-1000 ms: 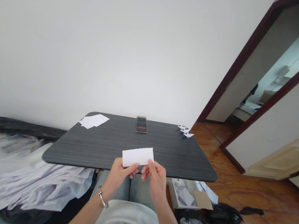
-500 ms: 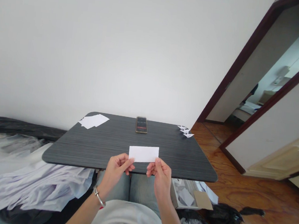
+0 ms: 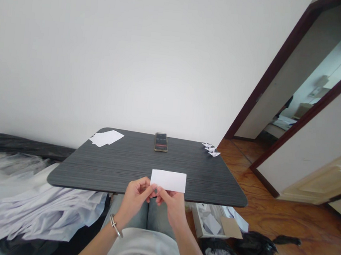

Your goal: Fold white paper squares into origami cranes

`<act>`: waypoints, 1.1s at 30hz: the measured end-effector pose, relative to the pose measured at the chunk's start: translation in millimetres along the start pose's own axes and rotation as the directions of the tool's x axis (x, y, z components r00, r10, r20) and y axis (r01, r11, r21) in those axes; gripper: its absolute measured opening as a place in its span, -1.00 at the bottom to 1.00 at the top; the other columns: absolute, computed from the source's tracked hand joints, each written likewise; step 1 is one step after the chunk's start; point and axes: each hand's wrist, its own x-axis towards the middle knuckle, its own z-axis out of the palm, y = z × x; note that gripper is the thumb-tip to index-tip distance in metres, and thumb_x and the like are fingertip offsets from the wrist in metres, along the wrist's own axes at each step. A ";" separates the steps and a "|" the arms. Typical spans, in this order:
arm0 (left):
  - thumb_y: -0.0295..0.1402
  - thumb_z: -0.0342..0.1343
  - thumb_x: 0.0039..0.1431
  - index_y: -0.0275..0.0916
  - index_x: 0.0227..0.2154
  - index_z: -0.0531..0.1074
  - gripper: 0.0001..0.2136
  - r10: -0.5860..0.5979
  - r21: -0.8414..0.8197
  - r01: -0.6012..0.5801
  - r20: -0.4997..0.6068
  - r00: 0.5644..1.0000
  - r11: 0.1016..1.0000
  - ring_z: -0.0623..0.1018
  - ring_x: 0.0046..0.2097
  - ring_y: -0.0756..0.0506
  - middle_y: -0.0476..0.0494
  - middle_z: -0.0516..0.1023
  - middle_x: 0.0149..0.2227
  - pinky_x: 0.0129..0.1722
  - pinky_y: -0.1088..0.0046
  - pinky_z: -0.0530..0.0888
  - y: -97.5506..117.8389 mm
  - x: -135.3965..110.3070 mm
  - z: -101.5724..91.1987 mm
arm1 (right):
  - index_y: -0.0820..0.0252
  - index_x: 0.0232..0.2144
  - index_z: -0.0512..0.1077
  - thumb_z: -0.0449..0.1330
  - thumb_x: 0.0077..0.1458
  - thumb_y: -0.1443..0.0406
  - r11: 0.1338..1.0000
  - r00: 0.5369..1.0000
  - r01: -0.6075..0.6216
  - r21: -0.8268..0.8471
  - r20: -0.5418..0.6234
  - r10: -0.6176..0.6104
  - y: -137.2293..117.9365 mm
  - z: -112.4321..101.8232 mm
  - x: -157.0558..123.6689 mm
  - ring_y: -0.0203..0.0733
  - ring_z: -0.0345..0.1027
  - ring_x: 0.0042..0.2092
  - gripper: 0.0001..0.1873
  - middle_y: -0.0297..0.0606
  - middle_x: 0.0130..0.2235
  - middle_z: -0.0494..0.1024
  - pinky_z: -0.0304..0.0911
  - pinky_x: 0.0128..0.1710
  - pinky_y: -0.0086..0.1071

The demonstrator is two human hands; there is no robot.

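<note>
The left hand [image 3: 136, 197] and right hand [image 3: 173, 205] pinch the lower edge of a white paper rectangle [image 3: 168, 181], held at bottom centre of the frame, over the near part of a dark gray tabletop [image 3: 113, 174]. A smartphone [image 3: 161, 142] lies at the tabletop's far edge.

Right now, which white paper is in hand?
The rectangular slip pinched by left hand and right hand; loose sheets and folded pieces lie on the tabletop.

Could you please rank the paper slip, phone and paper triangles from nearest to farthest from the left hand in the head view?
1. Paper slip, held by the left hand, front centre.
2. Phone, far edge, middle.
3. Paper triangles, far right corner.
</note>
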 end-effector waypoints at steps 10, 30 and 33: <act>-0.25 0.08 0.01 -0.33 -0.60 0.30 -0.76 -0.019 0.052 0.020 -0.012 1.000 0.998 0.31 -0.61 0.08 0.00 0.39 -0.65 -0.64 0.63 0.28 0.3 1.7 -4.3 | 0.33 -0.67 0.44 0.26 -0.24 0.32 0.997 1.000 -0.005 -0.077 0.011 0.006 -1.0 -12.8 4.2 -0.35 0.28 -0.68 -0.86 -0.33 -0.69 0.44 0.23 -0.71 -0.52; -0.27 0.11 -0.01 -0.32 -0.65 0.27 -0.74 -0.024 0.030 0.027 -0.084 0.996 0.999 0.29 -0.64 0.11 0.00 0.41 -0.66 -0.66 0.64 0.24 5.7 4.0 -16.8 | 0.27 -0.65 0.43 0.31 -0.24 0.25 0.992 0.998 0.053 -0.117 0.029 -0.050 -15.9 -59.5 17.2 -0.37 0.31 -0.68 -0.81 -0.35 -0.69 0.47 0.24 -0.70 -0.56; -0.28 0.11 -0.01 -0.33 -0.63 0.29 -0.76 -0.018 0.023 0.021 -0.115 0.993 1.000 0.29 -0.65 0.12 0.00 0.41 -0.65 -0.65 0.64 0.23 5.8 4.2 -20.6 | 0.27 -0.63 0.45 0.31 -0.23 0.25 0.990 0.997 0.073 -0.119 -0.012 -0.075 -18.9 -65.9 19.0 -0.38 0.32 -0.66 -0.82 -0.35 -0.68 0.47 0.25 -0.68 -0.57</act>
